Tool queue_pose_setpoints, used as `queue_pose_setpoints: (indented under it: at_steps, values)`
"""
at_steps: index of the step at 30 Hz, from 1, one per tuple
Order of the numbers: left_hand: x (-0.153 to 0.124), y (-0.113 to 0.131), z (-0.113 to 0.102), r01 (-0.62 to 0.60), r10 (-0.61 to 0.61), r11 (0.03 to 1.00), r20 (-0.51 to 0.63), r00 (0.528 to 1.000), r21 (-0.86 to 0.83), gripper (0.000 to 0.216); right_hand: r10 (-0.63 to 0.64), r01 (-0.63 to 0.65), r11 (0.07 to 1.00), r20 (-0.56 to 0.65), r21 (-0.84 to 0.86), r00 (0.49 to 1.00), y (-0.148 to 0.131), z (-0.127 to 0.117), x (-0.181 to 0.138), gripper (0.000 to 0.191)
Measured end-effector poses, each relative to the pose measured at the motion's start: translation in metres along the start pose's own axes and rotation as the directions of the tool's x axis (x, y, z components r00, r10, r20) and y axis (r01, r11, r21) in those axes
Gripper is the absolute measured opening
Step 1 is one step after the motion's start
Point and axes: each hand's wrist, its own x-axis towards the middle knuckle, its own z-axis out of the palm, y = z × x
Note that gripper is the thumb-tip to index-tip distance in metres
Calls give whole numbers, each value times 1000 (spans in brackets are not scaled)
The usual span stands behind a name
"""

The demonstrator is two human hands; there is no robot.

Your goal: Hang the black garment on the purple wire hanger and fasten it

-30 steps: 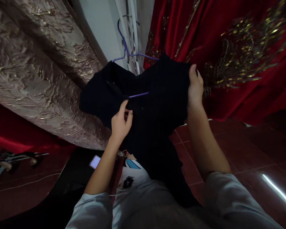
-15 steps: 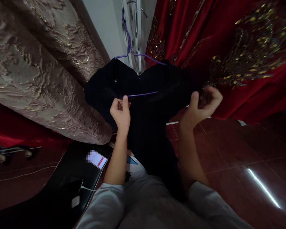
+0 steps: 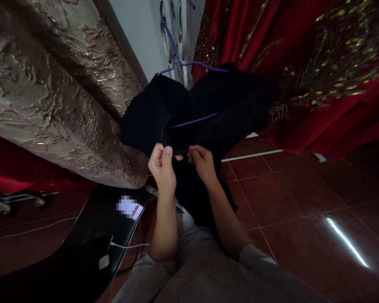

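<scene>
A dark garment (image 3: pixel 145 118) hangs on a purple hanger (image 3: pixel 205 66) in front of me, its neck opening facing me. The hanger's lower bar shows across the opening. My left hand (image 3: pixel 163 166) is closed, pinching the garment's edge between thumb and fingers below that bar. Just to its right, my right hand (image 3: pixel 202 162) is also closed, its fingertips pinching the same dark edge. The cloth between the two hands is drawn toward me. Folds in the lower part are too dark to make out.
A beige textured curtain (image 3: pixel 60 105) hangs on the left, red fabric with gold sequins (image 3: pixel 334 75) on the right. A black table (image 3: pixel 82 223) at lower left carries a lit phone (image 3: pixel 129 207), a second phone on a white cable (image 3: pixel 129 246) and a small white case (image 3: pixel 104 261).
My right hand has come in from the right to the garment's edge beside my left hand. The left hand has lowered slightly, pulling the edge down and toward me.
</scene>
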Motion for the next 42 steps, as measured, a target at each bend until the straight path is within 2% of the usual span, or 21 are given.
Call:
queue_pose_setpoints:
  at_steps: [2, 4, 6, 8, 9, 11, 14, 18, 22, 25, 27, 29, 30, 32, 33, 35, 37, 38, 39, 42]
  values:
    - [3, -6, -5, 22, -22, 1000, 40, 999, 6, 24, 18, -18, 999, -5, 46, 1000, 1, -2, -3, 37]
    - [8, -16, -19, 131, -141, 989, 149, 979, 75, 16, 45, -45, 996, 7, 71, 999, 3, -3, -6, 37]
    - [13, -28, -38, 238, -306, 941, 302, 903, 241, 12, 70, -73, 995, 45, 73, 997, 4, -3, -9, 36]
    - [15, -39, -52, 222, -385, 892, 404, 830, 394, 17, 89, -94, 994, 98, 52, 991, 3, -2, -11, 36]
    - [15, -43, -55, 178, -372, 886, 429, 823, 427, 18, 99, -104, 994, 121, 37, 988, 3, 0, -11, 37]
    - [12, -48, -55, 96, -288, 903, 423, 859, 420, 18, 115, -119, 993, 143, 15, 983, 0, 1, -10, 38]
    - [7, -48, -41, 42, -164, 944, 357, 919, 326, 14, 118, -123, 992, 189, 15, 975, -12, 0, -3, 40]
    - [5, -47, -17, 32, -93, 974, 269, 959, 223, 16, 41, -54, 998, 273, 40, 961, -54, 0, 26, 38]
    - [5, -72, -8, 6, -87, 927, 198, 976, 376, 12, -97, 74, 978, 112, 194, 989, -114, 13, 65, 36]
    - [5, -88, -12, 26, -161, 882, 248, 955, 470, 15, -150, 130, 956, 57, 263, 987, -138, 26, 82, 40]
    - [11, -80, -16, 15, -219, 874, 367, 904, 485, 16, -159, 135, 958, 77, 255, 984, -137, 30, 86, 42]
    - [24, -56, -18, -51, -175, 893, 450, 876, 447, 9, -158, 131, 959, 90, 251, 983, -128, 29, 86, 41]
    - [33, -40, -17, -111, -96, 907, 455, 885, 407, 8, -157, 130, 959, 90, 253, 984, -125, 28, 85, 41]
    - [58, -7, -10, -298, 166, 896, 375, 912, 329, 20, -164, 137, 960, 94, 246, 982, -122, 24, 82, 43]
    - [71, 7, -5, -405, 295, 857, 340, 893, 320, 26, -183, 154, 958, 102, 242, 978, -123, 23, 80, 43]
    - [95, 29, 7, -577, 453, 747, 383, 805, 330, 28, -245, 210, 947, 125, 242, 961, -127, 21, 77, 44]
    - [110, 41, 18, -650, 473, 677, 473, 743, 346, 18, -288, 260, 941, 108, 215, 951, -126, 19, 76, 44]
    - [114, 45, 22, -649, 453, 675, 498, 739, 350, 16, -291, 273, 946, 83, 176, 953, -122, 18, 76, 43]
    - [117, 47, 25, -625, 424, 696, 501, 754, 353, 18, -282, 274, 954, 54, 122, 958, -116, 16, 75, 43]
    - [127, 48, 16, -516, 387, 792, 383, 838, 327, 22, -216, 216, 975, 7, -42, 976, -83, 13, 72, 39]
